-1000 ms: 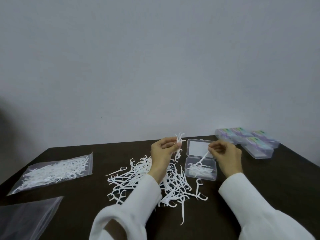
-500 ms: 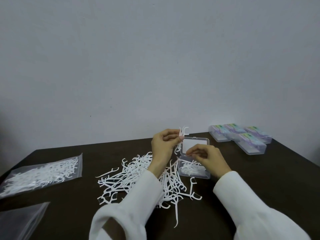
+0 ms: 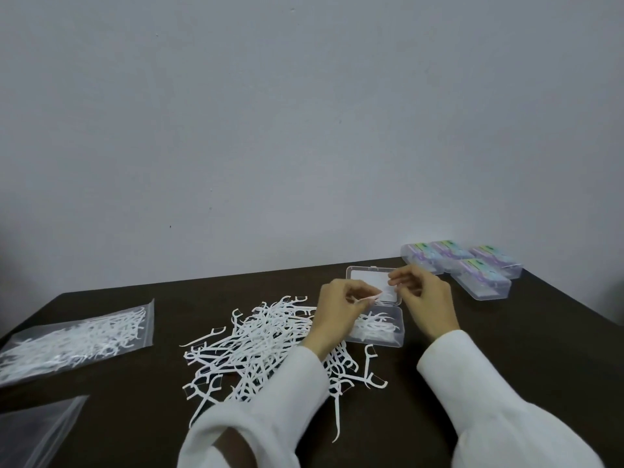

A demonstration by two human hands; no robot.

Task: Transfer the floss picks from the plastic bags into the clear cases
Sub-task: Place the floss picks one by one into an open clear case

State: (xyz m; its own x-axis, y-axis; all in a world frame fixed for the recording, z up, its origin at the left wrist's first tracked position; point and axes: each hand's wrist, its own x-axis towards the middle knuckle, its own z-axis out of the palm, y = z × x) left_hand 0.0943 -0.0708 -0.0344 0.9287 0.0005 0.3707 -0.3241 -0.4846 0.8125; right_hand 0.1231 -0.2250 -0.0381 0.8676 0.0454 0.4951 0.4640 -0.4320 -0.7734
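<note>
The fingers (image 3: 369, 297) of the left hand (image 3: 337, 315) curl together and pinch a floss pick (image 3: 366, 299) near its tip, the pick lying almost level, its long axis running left to right over the open clear case (image 3: 378, 324). The right hand (image 3: 425, 298) has its fingers bent and narrow just right of the lid (image 3: 371, 285); whether it holds a pick I cannot tell. The case sits with its lid folded back toward the far edge of the dark table (image 3: 506, 349), its tray holding several picks lying mostly left to right. Left of it, touching the left wrist, spreads a loose pile of floss picks (image 3: 256, 346), pointing every way; one long pick (image 3: 337, 417) points toward the near edge. A filled plastic bag (image 3: 77, 339) lies at the far left, with another bag (image 3: 33, 430) at the near left corner. Four closed cases (image 3: 466, 268) stand grouped at the far right corner. Bare table lies open right of the case and along the near right. Compared with half a second ago, the left hand has dropped from its raised bundle to the case, and the right hand has moved right.
</note>
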